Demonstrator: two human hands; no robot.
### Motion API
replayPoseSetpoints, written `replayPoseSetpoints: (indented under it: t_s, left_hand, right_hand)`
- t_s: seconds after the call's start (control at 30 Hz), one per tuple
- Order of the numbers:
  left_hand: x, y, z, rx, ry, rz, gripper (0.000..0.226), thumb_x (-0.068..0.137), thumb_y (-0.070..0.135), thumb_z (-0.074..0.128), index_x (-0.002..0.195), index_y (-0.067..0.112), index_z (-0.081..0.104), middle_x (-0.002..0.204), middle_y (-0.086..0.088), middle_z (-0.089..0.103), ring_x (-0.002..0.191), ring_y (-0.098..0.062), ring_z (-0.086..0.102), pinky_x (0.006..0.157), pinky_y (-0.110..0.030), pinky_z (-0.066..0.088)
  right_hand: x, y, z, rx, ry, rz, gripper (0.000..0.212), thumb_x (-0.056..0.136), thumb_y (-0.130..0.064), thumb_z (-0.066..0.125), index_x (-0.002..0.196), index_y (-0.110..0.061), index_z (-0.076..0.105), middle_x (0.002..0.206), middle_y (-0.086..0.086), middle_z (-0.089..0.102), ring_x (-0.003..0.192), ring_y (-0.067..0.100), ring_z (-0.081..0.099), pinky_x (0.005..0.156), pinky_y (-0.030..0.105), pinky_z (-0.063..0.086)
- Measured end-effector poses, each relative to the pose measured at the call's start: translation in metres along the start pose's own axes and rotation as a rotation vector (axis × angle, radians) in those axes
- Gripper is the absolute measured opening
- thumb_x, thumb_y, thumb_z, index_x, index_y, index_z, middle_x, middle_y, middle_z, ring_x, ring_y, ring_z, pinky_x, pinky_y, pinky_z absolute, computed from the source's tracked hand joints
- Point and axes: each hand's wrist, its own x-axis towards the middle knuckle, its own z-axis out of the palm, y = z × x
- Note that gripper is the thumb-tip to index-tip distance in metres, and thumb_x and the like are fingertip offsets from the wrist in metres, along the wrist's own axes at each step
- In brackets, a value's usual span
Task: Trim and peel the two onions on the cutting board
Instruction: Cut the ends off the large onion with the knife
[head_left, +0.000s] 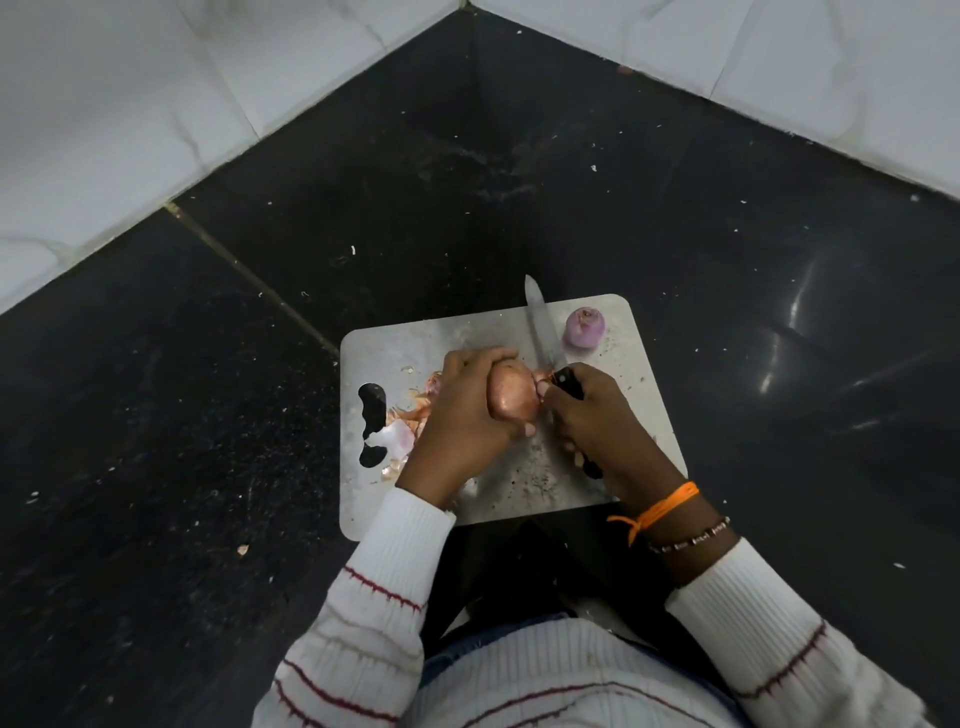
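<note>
My left hand (462, 410) grips a brown-skinned onion (511, 397) just above the grey cutting board (415, 338). My right hand (597, 415) holds a black-handled knife (540, 327), its thumb against the onion's right end, where a bit of skin sticks out. The blade points away from me over the board. A peeled purple onion (585, 326) sits at the board's far right corner.
Loose onion skins (402, 431) lie on the board's left side by its handle cut-out (371, 415). The board rests on a black speckled counter (208, 415) in a corner of white tiled walls (130, 104). The counter's front edge is near my body.
</note>
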Motion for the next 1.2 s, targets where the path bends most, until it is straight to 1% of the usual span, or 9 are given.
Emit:
replayPoseSetpoints:
  t_s: [0.1, 0.2, 0.4, 0.5, 0.7, 0.83, 0.93, 1.03, 1.2]
  left_hand:
    - [0.0, 0.001, 0.002, -0.012, 0.013, -0.015, 0.071, 0.068, 0.004, 0.08, 0.127, 0.022, 0.045, 0.121, 0.005, 0.046, 0.103, -0.007, 0.045, 0.067, 0.0, 0.037]
    - [-0.002, 0.002, 0.004, -0.019, 0.092, 0.007, 0.066, 0.067, 0.009, 0.081, 0.122, 0.022, 0.048, 0.112, 0.008, 0.052, 0.098, -0.006, 0.05, 0.066, -0.002, 0.038]
    - [-0.005, 0.011, -0.005, -0.145, 0.192, -0.042, 0.044, 0.073, 0.022, 0.074, 0.112, 0.025, 0.055, 0.098, 0.013, 0.058, 0.088, -0.003, 0.057, 0.066, -0.01, 0.043]
    - [-0.006, 0.015, -0.012, -0.343, 0.078, -0.122, 0.025, 0.086, 0.023, 0.059, 0.111, 0.019, 0.06, 0.103, 0.0, 0.063, 0.092, -0.012, 0.061, 0.058, -0.01, 0.046]
    - [-0.005, 0.021, -0.018, -0.812, -0.057, -0.349, 0.021, 0.096, 0.026, 0.044, 0.09, 0.011, 0.058, 0.086, -0.012, 0.063, 0.074, -0.016, 0.065, 0.057, -0.017, 0.055]
    - [-0.002, 0.015, -0.016, -1.033, -0.026, -0.445, 0.023, 0.091, 0.028, 0.057, 0.097, 0.006, 0.058, 0.099, -0.022, 0.064, 0.092, -0.026, 0.067, 0.069, -0.025, 0.06]
    - [0.001, 0.01, -0.014, -0.991, -0.019, -0.41, 0.019, 0.089, 0.024, 0.062, 0.098, 0.007, 0.062, 0.1, -0.019, 0.066, 0.101, -0.026, 0.066, 0.079, -0.027, 0.058]
    - [0.002, 0.007, -0.012, -0.93, 0.033, -0.368, 0.026, 0.088, 0.023, 0.063, 0.111, 0.011, 0.06, 0.095, -0.011, 0.063, 0.09, -0.014, 0.066, 0.077, -0.024, 0.058]
    - [0.002, 0.007, -0.005, -0.752, 0.081, -0.284, 0.043, 0.087, 0.039, 0.06, 0.121, 0.018, 0.041, 0.112, -0.006, 0.056, 0.104, -0.018, 0.063, 0.076, -0.024, 0.058]
  right_hand:
    - [0.005, 0.004, 0.004, -0.041, 0.051, -0.058, 0.023, 0.095, -0.019, 0.049, 0.072, -0.016, 0.051, 0.054, 0.001, 0.048, 0.041, 0.01, 0.045, 0.045, 0.023, 0.038]
    - [0.011, 0.004, 0.005, -0.123, 0.078, -0.143, 0.023, 0.094, -0.022, 0.051, 0.071, -0.017, 0.052, 0.06, 0.0, 0.051, 0.057, 0.015, 0.048, 0.062, 0.031, 0.042]
    - [0.015, -0.007, 0.002, -0.141, 0.063, -0.392, 0.02, 0.094, -0.017, 0.051, 0.076, -0.024, 0.049, 0.072, -0.007, 0.057, 0.068, 0.002, 0.053, 0.061, 0.009, 0.038]
    - [0.021, -0.008, -0.005, -0.092, -0.026, -0.436, 0.011, 0.094, -0.015, 0.052, 0.084, -0.013, 0.056, 0.079, 0.002, 0.062, 0.075, 0.013, 0.058, 0.069, 0.022, 0.044]
    - [0.022, -0.013, -0.008, -0.124, -0.082, -0.465, 0.02, 0.093, -0.012, 0.053, 0.077, -0.024, 0.052, 0.067, -0.011, 0.051, 0.06, -0.002, 0.051, 0.06, 0.018, 0.038]
    - [0.021, -0.016, -0.005, -0.033, 0.0, -0.375, 0.015, 0.095, -0.015, 0.05, 0.087, -0.008, 0.06, 0.064, -0.009, 0.051, 0.052, -0.005, 0.051, 0.054, 0.015, 0.038]
    - [0.017, -0.015, -0.008, 0.093, 0.01, -0.264, 0.027, 0.097, -0.02, 0.047, 0.093, 0.005, 0.057, 0.058, -0.003, 0.044, 0.042, 0.0, 0.042, 0.044, 0.016, 0.035]
    - [0.012, -0.016, -0.008, 0.108, -0.034, -0.228, 0.015, 0.095, -0.016, 0.051, 0.089, -0.005, 0.059, 0.062, 0.001, 0.049, 0.046, 0.004, 0.043, 0.042, 0.015, 0.036]
    - [0.008, -0.017, -0.004, 0.21, -0.013, -0.163, 0.015, 0.094, -0.018, 0.053, 0.085, -0.01, 0.061, 0.052, -0.013, 0.056, 0.046, 0.0, 0.05, 0.046, 0.014, 0.04]
